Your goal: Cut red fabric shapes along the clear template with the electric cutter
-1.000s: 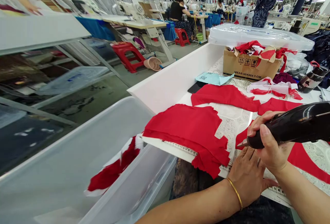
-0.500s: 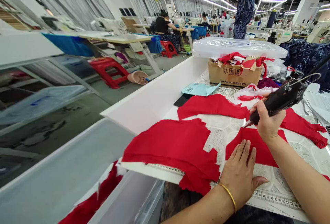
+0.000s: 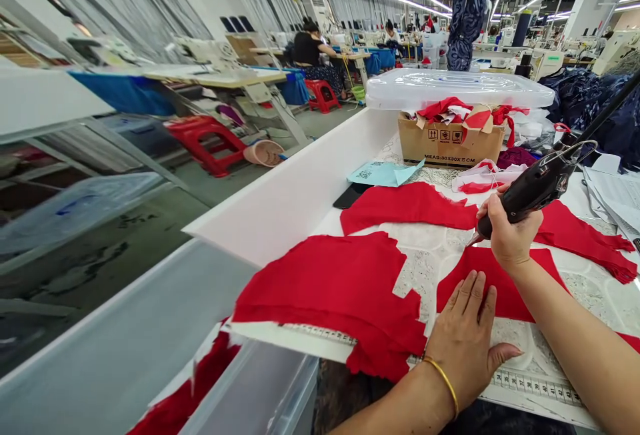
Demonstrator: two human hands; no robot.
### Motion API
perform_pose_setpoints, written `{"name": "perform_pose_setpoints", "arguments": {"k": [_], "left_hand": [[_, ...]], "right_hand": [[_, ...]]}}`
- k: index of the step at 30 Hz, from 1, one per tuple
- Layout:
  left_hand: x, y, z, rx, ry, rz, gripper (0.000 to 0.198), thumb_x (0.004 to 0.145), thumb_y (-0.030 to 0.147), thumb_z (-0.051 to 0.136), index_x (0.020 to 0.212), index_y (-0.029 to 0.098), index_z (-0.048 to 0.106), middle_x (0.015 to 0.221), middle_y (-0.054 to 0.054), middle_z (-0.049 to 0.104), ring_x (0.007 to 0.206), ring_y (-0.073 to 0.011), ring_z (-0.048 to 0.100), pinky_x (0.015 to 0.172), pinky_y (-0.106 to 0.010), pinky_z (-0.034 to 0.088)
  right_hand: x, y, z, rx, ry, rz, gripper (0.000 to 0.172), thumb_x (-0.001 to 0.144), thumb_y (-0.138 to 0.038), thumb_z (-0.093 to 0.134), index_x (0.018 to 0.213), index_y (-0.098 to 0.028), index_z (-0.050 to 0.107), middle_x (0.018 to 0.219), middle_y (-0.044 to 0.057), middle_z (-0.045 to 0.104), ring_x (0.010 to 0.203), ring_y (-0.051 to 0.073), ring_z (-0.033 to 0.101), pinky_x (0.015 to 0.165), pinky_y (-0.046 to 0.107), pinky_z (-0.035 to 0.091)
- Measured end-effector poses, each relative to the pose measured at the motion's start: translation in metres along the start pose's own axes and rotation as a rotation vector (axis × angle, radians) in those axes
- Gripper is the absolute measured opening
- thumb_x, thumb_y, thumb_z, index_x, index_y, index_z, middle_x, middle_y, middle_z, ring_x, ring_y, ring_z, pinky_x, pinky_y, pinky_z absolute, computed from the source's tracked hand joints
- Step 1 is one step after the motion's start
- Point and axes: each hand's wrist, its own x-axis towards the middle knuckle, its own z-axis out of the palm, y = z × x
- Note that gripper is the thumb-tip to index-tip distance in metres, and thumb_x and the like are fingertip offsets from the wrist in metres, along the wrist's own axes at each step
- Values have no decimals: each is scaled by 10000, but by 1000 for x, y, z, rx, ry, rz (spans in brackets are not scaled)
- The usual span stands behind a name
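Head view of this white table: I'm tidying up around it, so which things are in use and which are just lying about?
In use: handheld hot cutter in the right hand; red fabric piece; white lace under the left hand.
Lying about: cardboard box, clear plastic lid, pale blue paper.

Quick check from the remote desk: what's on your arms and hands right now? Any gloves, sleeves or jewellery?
No gloves or sleeves show: the left hand and the right hand are bare, and so are both forearms as far as the view reaches. The left wrist wears a thin gold-coloured bangle. The right wrist shows no jewellery, and no rings show on the visible fingers.
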Motion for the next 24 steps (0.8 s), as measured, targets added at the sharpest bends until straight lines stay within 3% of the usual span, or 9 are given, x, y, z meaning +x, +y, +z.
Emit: {"name": "perform_pose_setpoints", "arguments": {"k": [6,12,24], "left_hand": [[2,1,-2,34,61,10,777,1011,718,394,1425,77,542,1506,-214,551,1423,-330,507,1155,-425,429],[3,2,-2,27,28,5,781,1017,709,396,1450,69,513,1522,-225,531,1435,-334,494,1156,-441,424],[3,4,-1,-13,67,-7,871,966,787,384,1425,63,543,1464,-219,585,1411,-335,515,1144,-437,447]], "right_hand": [[-16,-18,3,132,-53,4,214,840,-323,728,972,-207,606,599,-67,630,477,139,605,516,288,505],[-20,-17,6,102,-19,49,218,789,-314,754,880,-227,577,579,-68,628,465,134,588,524,295,520],[-33,-33,10,196,-105,81,245,802,-297,728,968,-229,560,594,-77,623,478,125,599,503,266,520]]}}
